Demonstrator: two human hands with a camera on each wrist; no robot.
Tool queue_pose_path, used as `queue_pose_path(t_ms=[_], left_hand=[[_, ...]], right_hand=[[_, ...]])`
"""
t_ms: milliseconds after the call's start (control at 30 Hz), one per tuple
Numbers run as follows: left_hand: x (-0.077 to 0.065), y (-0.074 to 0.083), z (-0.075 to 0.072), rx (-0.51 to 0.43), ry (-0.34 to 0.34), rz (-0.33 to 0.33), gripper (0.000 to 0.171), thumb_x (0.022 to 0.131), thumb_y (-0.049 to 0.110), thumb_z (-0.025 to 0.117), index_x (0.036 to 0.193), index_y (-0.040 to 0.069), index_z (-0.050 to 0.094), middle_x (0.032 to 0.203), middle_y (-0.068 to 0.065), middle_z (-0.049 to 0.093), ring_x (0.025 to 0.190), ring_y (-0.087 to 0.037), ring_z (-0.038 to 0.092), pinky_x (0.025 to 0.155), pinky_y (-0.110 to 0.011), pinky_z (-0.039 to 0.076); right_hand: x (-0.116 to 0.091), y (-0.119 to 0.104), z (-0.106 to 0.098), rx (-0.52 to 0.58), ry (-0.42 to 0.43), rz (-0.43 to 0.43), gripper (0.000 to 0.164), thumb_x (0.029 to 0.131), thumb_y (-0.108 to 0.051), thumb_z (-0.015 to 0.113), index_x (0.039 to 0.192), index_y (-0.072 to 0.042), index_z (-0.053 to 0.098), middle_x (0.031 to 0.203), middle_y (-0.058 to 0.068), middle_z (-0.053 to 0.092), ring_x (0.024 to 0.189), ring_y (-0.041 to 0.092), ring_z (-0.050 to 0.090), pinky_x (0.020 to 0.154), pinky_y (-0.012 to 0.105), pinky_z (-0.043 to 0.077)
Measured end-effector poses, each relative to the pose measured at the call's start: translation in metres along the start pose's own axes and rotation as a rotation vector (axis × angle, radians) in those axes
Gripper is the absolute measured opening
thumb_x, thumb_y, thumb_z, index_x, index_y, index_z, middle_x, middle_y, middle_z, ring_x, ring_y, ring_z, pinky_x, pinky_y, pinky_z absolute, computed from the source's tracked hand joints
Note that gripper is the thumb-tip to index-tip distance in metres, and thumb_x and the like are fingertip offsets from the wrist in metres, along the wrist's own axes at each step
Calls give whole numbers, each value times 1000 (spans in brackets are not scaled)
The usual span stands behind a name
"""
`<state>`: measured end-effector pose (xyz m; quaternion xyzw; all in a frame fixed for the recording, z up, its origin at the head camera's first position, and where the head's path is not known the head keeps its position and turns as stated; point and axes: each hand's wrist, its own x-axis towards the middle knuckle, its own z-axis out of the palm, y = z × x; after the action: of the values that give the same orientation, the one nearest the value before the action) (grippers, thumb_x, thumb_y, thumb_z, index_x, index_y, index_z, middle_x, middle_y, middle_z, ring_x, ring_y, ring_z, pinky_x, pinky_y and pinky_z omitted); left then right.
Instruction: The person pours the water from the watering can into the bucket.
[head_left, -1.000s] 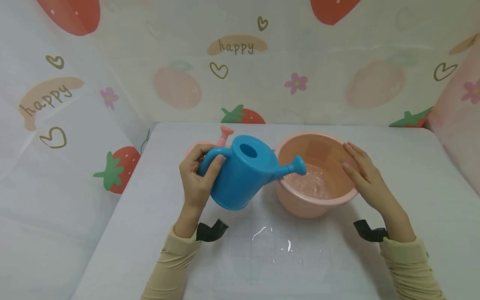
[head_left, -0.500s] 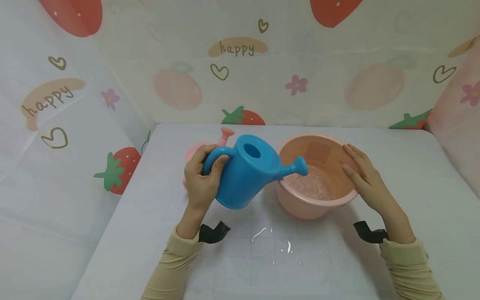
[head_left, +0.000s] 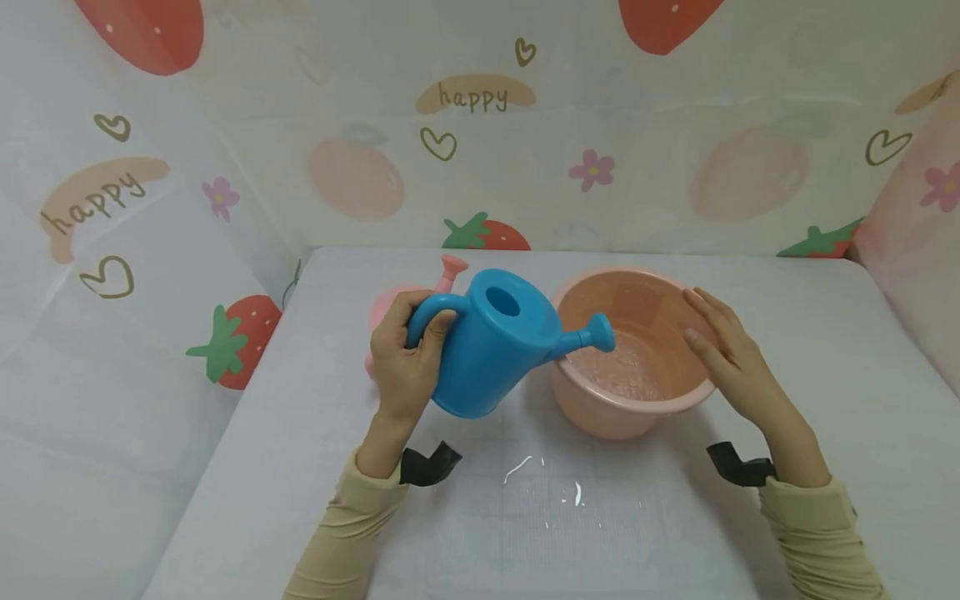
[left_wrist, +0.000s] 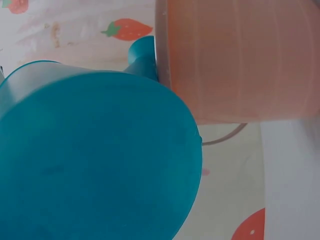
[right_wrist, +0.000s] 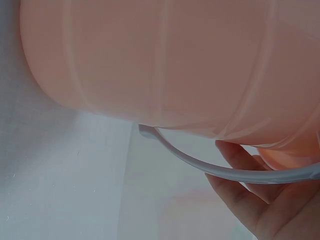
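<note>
My left hand grips the loop handle of a blue watering can, holding it tilted right above the table. Its sprinkler head reaches over the left rim of a pink bucket. In the left wrist view the can's base fills much of the picture. Clear, rippled water lies in the bucket; I cannot make out a stream from the spout. My right hand rests on the bucket's right rim with extended fingers. In the right wrist view, the bucket's pale handle crosses those fingers.
Behind my left hand stands a pink watering can, mostly hidden, its spout pointing up. Wet streaks shine on the white table in front of the bucket. Printed sheets rise at the back and both sides.
My left hand and the blue watering can have shifted slightly right. The ripples in the bucket's water look smaller. My right hand stays at the rim.
</note>
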<state>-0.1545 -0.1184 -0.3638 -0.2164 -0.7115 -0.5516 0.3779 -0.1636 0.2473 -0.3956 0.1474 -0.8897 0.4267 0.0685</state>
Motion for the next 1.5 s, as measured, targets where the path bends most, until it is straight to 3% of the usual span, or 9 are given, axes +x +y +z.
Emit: queue_pose_path(t_ms=[1000,1200,1500], left_hand=[[7,-1,5,55,-23,18,44,87,36,57,98,-6,57,88,-17,64,81,-25,63,82,-30,52],[10,0,6,50,-43,14,40,87,32,59,99,-6,57,90,-18,64,84,-26,64,82,-36,53],[10,-2,7,66,-39,3,44,87,38,57,99,-5,57,90,-17,65,83,-27,65,80,-42,53]], right_hand=[[1,2,-2,-1,-7,26,49,97,-28,46,144,-26,32,153,7,18,138,39,16,97,72,20],[1,3,-2,-3,-7,24,49,98,-28,46,144,-25,32,153,8,18,138,40,16,97,72,19],[0,2,-2,6,-13,27,49,97,-27,46,144,-24,33,153,6,17,139,39,15,97,72,19]])
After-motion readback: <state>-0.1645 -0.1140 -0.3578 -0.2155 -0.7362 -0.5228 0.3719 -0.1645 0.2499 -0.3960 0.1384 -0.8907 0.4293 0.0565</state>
